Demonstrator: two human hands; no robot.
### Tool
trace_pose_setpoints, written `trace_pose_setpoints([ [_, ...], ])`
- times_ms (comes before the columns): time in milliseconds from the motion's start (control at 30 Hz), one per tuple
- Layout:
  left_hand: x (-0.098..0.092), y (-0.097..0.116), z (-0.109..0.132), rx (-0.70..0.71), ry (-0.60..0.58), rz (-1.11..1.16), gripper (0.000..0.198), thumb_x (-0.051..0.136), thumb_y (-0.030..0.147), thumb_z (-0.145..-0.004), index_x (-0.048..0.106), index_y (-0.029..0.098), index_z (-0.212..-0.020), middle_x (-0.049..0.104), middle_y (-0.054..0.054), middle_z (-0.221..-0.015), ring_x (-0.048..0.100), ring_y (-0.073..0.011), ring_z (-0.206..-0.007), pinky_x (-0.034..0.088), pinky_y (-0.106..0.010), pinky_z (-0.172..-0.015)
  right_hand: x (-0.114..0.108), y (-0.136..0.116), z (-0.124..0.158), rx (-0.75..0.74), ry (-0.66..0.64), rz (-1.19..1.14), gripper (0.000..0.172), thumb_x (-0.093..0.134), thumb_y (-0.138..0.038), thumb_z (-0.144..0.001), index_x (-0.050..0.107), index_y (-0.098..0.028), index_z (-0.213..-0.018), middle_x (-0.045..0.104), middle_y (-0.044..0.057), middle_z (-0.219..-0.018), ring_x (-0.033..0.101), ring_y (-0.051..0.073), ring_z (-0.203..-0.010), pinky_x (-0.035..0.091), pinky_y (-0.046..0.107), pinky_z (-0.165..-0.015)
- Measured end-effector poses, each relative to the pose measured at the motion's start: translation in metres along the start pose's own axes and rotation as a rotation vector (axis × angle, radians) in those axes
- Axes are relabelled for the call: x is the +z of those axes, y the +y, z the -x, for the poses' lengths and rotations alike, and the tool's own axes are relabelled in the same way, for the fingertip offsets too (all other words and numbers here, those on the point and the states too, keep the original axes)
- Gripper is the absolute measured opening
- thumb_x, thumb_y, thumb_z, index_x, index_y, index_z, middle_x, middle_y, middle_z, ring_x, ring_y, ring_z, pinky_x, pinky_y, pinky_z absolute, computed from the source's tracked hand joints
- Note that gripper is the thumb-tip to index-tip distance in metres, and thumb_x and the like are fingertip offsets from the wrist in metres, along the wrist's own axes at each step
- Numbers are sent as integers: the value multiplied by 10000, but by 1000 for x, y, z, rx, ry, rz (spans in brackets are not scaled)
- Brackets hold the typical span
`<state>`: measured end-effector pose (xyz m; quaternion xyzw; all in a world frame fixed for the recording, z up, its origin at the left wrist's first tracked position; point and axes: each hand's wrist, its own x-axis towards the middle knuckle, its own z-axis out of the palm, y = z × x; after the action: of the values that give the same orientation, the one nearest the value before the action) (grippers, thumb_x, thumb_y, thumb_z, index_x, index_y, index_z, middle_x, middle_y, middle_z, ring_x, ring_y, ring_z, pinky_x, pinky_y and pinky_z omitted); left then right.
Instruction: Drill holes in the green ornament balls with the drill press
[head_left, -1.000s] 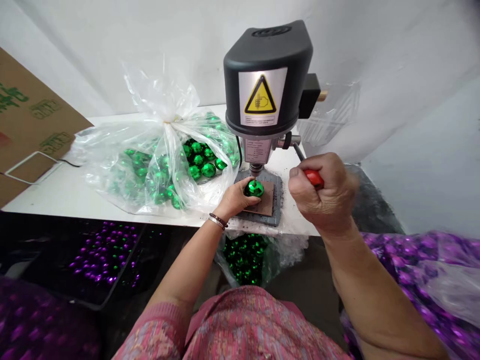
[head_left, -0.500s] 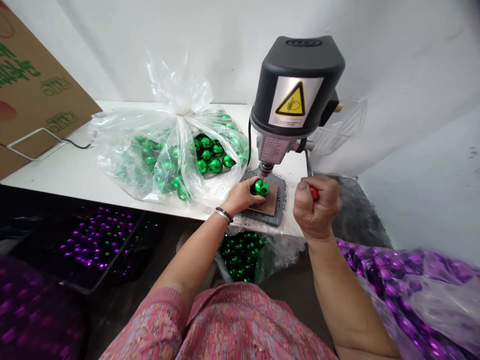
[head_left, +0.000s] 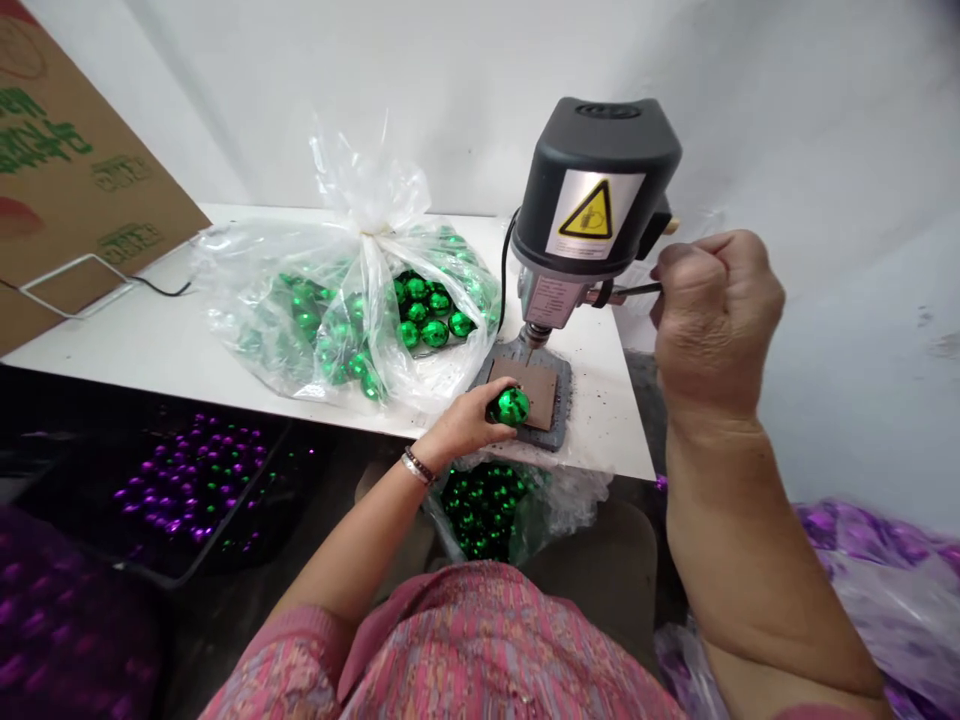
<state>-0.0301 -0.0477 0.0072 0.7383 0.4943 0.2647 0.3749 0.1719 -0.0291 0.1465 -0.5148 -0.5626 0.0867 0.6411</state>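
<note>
My left hand (head_left: 463,424) is shut on a shiny green glass bauble (head_left: 512,406), holding it over a brown pad (head_left: 538,385) on the grey base (head_left: 559,435) of a small bench drill (head_left: 591,180). The bauble sits just below and apart from the drill chuck (head_left: 535,335). My right hand (head_left: 712,325) is raised in a fist around the drill's feed lever (head_left: 637,291), up beside the black motor housing. Its grip is hidden inside my fingers.
A knotted clear bag of green baubles (head_left: 337,320) lies on the white table (head_left: 150,335) left of the drill. Below the table edge are a black tray of purple and green baubles (head_left: 195,485), a bag of green baubles (head_left: 480,515) and a purple bauble bag (head_left: 885,590).
My right hand has swung up and to the right with the lever. The drill head has risen off the bauble, and my left hand has drawn the bauble slightly down and away from the chuck.
</note>
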Motion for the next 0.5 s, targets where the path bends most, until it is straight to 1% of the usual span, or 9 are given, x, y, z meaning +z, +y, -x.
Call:
trace_pose_setpoints([
  [67, -7, -3, 17, 44, -105, 1, 780, 767, 190, -678, 530, 189, -1421, 613, -109, -1385, 618, -242, -1181, 485, -354, -1026, 1, 3, 4, -14, 15, -17, 211, 526, -383, -840, 474, -193, -765, 397, -57, -604, 368, 76, -582, 314, 254, -592],
  [133, -15, -5, 28, 53, -198, -5, 826, 798, 245, -673, 507, 209, -1445, 632, -111, -1349, 670, -203, -998, 541, -328, -891, 2, 5, 7, -12, 26, -13, 223, 522, -404, -838, 476, -196, -773, 391, -59, -604, 363, 77, -573, 307, 255, -585],
  [200, -26, -9, 28, 16, -184, -24, 749, 775, 312, -728, 527, 219, -1428, 690, -83, -1218, 648, -137, -765, 546, -283, -734, 1, 5, 9, 8, 30, 7, 243, 523, -432, -832, 483, -199, -775, 413, -58, -609, 381, 81, -574, 323, 263, -591],
  [233, -32, -11, 24, -13, -118, -41, 653, 735, 331, -776, 559, 221, -1396, 711, -63, -1145, 619, -116, -695, 536, -269, -697, 0, 5, 10, 22, 29, 20, 251, 527, -444, -828, 490, -201, -776, 433, -55, -616, 396, 84, -580, 336, 268, -598],
  [300, -47, -18, 7, -81, 100, -108, 447, 640, 303, -861, 633, 209, -1298, 727, -51, -1080, 620, -118, -705, 535, -273, -740, -2, 5, 12, 47, 20, 43, 264, 537, -463, -819, 507, -203, -782, 472, -49, -638, 429, 89, -599, 361, 275, -615],
  [333, -55, -22, -5, -120, 226, -164, 379, 600, 261, -884, 659, 193, -1253, 728, -65, -1095, 645, -138, -775, 536, -289, -804, -3, 5, 12, 58, 14, 55, 269, 541, -473, -816, 517, -205, -790, 486, -47, -647, 444, 93, -608, 370, 278, -621],
  [400, -71, -31, -31, -215, 447, -309, 361, 538, 146, -887, 669, 147, -1223, 708, -124, -1192, 666, -203, -1003, 498, -330, -960, -4, 6, 13, 69, 5, 77, 281, 544, -491, -811, 536, -210, -807, 502, -46, -654, 463, 97, -615, 383, 282, -626],
  [467, -83, -41, -56, -306, 541, -428, 420, 498, 103, -886, 628, 116, -1285, 653, -172, -1308, 607, -252, -1208, 436, -354, -1062, -5, 7, 13, 71, 7, 102, 294, 544, -508, -803, 552, -214, -813, 510, -47, -645, 474, 100, -608, 393, 286, -625],
  [500, -87, -46, -66, -340, 533, -465, 443, 503, 117, -889, 601, 114, -1321, 619, -184, -1360, 577, -266, -1263, 417, -359, -1081, -5, 7, 13, 71, 11, 113, 300, 548, -514, -795, 558, -215, -808, 514, -47, -634, 477, 102, -599, 395, 288, -619],
])
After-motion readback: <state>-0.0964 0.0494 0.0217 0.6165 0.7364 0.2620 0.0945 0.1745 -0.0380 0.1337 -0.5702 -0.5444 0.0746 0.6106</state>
